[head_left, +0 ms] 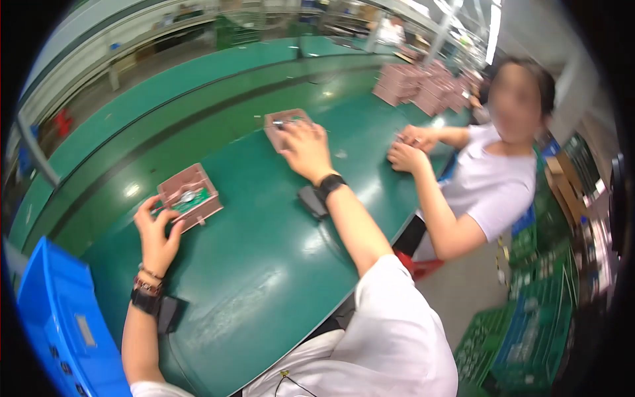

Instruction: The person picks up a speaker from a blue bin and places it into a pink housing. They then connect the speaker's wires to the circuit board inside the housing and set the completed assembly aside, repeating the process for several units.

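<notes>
My left hand is at the near left corner of a pink open box, thumb and fingers curved but apart. Inside that box lies a green circuit board with a round silvery part on it. Farther off to the right, my right hand reaches over a second pink box, its fingers bent down into it. A small dark and silvery piece shows by the fingertips; blur and the hand hide what is gripped. Each wrist wears a black band.
Black boxy devices with cables lie by my left wrist and right wrist on the green table. A blue bin stands left. At right a co-worker works with both hands, near stacked pink boxes and green crates.
</notes>
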Demonstrator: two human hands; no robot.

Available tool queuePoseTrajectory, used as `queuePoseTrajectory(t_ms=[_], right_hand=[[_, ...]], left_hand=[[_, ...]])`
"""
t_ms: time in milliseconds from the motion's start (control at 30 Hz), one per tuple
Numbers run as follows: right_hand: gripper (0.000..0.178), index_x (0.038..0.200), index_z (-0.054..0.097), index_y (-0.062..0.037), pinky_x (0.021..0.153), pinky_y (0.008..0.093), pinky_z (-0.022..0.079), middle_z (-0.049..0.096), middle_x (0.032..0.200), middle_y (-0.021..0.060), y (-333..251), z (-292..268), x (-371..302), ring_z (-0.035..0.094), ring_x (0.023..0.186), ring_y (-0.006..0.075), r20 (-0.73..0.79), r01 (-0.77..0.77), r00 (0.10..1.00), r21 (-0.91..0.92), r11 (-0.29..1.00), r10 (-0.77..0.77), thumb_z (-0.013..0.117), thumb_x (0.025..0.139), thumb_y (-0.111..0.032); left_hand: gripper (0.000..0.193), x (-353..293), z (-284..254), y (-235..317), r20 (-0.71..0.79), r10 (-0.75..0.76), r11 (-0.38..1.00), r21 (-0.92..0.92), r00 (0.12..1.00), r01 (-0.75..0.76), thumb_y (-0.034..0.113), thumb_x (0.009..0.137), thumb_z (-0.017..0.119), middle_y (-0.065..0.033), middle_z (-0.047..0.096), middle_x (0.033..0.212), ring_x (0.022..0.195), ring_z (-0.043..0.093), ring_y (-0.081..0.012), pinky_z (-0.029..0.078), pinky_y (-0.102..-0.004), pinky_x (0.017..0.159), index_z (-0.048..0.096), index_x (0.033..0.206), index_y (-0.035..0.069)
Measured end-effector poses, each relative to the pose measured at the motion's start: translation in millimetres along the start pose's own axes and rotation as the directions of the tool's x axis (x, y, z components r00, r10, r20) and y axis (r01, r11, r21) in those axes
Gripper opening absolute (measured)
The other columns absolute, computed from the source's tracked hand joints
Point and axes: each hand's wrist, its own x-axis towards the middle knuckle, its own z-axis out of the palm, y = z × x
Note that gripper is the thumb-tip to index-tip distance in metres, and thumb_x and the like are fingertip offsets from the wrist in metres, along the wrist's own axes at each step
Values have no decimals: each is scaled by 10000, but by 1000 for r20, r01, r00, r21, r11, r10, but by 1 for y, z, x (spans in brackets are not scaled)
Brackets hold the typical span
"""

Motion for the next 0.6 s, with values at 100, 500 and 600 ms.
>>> queuePoseTrajectory(t_ms=[100, 500, 600], right_hand=[[461, 1204, 590, -201, 1096, 524, 195, 547, 1225, -9, -23, 5, 5, 461, 1220, 195, -86, 112, 991, 105, 988, -104, 696, 766, -297], [369, 1109, 620, -217, 1110, 560, 193, 565, 1070, -44, -20, 10, 2, 555, 1038, 154, 24, -47, 999, -61, 997, 49, 704, 750, -236], [374, 1102, 621, -237, 1106, 549, 217, 570, 1065, -44, -8, 15, 4, 557, 1040, 156, -52, -66, 996, -16, 998, 65, 711, 740, -229]], left_hand=[[160, -4, -4, -7, 9, 6, 1000, -25, 1000, -5, 99, 776, 692, -153, 443, 1277, 1120, 421, -338, 361, -426, 962, 616, 916, 84], [144, 0, 4, -9, 58, -67, 980, -181, 996, 76, 55, 801, 663, -145, 441, 1263, 1166, 454, -321, 379, -390, 977, 591, 925, 45], [153, -1, 2, -11, 51, -63, 977, -199, 997, 72, 45, 785, 675, -143, 461, 1228, 1126, 489, -318, 401, -382, 957, 590, 911, 38]])
